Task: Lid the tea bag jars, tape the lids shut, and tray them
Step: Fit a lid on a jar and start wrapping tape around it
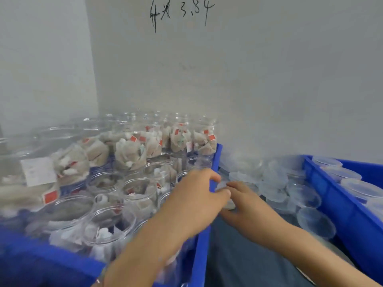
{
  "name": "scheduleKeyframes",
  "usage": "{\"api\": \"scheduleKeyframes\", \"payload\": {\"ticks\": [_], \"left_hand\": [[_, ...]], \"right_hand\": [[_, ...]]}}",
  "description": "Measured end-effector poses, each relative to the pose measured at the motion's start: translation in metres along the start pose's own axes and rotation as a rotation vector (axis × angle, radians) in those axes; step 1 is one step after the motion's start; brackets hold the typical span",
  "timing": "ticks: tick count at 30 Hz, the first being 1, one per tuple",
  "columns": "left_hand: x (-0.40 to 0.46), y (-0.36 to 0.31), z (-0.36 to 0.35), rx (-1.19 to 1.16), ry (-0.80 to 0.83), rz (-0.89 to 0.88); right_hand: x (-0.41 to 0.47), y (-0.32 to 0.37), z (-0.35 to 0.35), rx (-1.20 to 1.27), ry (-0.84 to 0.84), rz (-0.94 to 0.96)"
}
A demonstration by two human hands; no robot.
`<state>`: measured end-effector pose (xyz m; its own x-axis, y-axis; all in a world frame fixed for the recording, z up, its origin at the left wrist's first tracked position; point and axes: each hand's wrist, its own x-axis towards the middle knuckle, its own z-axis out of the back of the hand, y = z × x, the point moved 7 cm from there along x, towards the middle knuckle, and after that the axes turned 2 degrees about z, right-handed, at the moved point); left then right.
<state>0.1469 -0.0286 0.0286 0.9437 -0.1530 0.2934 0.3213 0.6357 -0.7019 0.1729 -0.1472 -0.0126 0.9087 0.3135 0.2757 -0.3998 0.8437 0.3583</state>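
A left hand [194, 195] and a right hand [246, 200] meet over a clear lid [222, 188], fingers curled to pinch it, beside a blue crate [204, 235]. Open jars [107, 226] of tea bags fill that crate; loose lids [275, 183] lie heaped beyond the hands, below a grey wall [269, 79].

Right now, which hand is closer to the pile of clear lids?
The right hand. It reaches toward the near edge of the pile of clear lids. The left hand sits farther left, by the blue bin's wall.
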Motion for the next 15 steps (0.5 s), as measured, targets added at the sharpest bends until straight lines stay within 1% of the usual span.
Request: {"api": "scheduleKeyframes", "payload": {"ticks": [2,3,5,7,10,11,13,15], "left_hand": [[0.018,0.008,0.008,-0.057,0.147,0.092],[0.027,0.008,0.012,-0.057,0.185,0.114],[0.048,0.007,0.021,-0.016,0.209,0.116],[0.069,0.01,0.022,-0.063,0.23,0.124],[0.106,0.019,0.018,-0.129,0.216,0.141],[0.118,0.022,0.017,-0.089,0.179,0.12],[0.144,0.029,0.016,0.084,0.097,0.045],[0.172,0.028,0.017,0.386,0.003,-0.082]], "right_hand": [[0.015,0.005,-0.006,0.012,-0.008,0.017],[0.024,0.005,-0.008,0.021,-0.013,0.016],[0.044,0.001,-0.009,0.014,-0.025,-0.01],[0.063,-0.009,-0.012,-0.054,-0.019,-0.041],[0.088,-0.032,-0.013,-0.139,0.01,-0.094],[0.094,-0.041,-0.012,-0.138,0.012,-0.123],[0.104,-0.057,-0.008,-0.117,-0.01,-0.174],[0.111,-0.068,-0.005,-0.095,-0.034,-0.195]]}}
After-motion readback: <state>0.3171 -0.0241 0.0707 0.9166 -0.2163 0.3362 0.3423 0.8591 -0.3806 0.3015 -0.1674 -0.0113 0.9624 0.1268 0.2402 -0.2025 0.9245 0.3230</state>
